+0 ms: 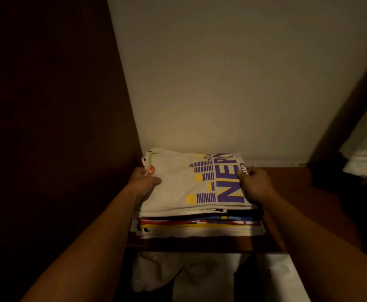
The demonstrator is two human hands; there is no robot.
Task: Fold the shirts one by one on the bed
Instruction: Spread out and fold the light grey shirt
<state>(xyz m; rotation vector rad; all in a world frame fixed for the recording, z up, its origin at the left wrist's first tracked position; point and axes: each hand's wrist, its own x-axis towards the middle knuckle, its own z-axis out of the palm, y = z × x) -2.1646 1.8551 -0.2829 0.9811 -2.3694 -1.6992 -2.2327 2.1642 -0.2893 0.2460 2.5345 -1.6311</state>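
Observation:
A stack of folded shirts sits on a dark wooden shelf inside a wardrobe, pushed into its back left corner. The top one is a white shirt with purple and yellow lettering and a red neck label. My left hand grips the stack's left side, thumb on top of the white shirt and fingers hidden beneath. My right hand holds the right side, fingers curled over the edge of the print. Coloured shirt edges show lower in the stack.
A pale back wall rises behind the shelf and a dark wooden side panel closes in the left. White clothes hang at the right. More pale fabric lies below the shelf.

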